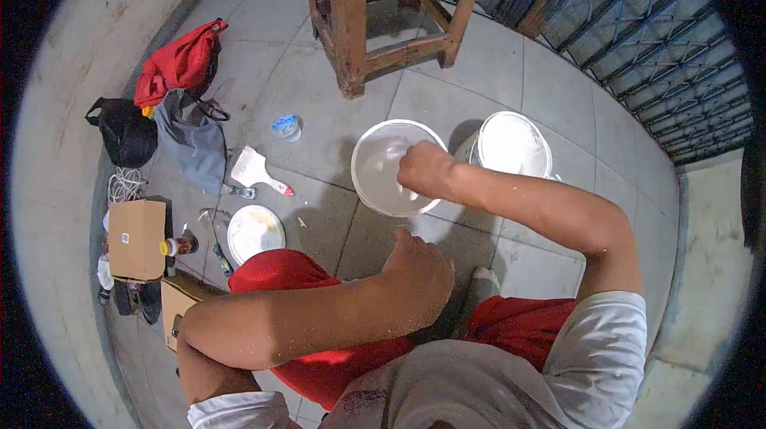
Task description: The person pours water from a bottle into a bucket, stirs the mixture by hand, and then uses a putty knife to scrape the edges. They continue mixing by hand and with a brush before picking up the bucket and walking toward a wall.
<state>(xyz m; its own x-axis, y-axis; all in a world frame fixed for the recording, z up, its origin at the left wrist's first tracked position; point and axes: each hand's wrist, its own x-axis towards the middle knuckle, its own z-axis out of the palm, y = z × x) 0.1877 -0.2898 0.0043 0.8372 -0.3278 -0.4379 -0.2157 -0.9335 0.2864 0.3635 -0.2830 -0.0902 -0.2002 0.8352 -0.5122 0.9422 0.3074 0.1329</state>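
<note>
right hand hides part of round, plastic bucket | left hand curled | both grips: can't tell | stool top cut off

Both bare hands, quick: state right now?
Left bare hand: loosely closed; nothing visibly held.
Right bare hand: closed, at the round white plastic bucket; whether holding, unclear.

You face two round white buckets, one brown stool, one white, red-tipped paintbrush, one yellow-capped bottle.
</note>
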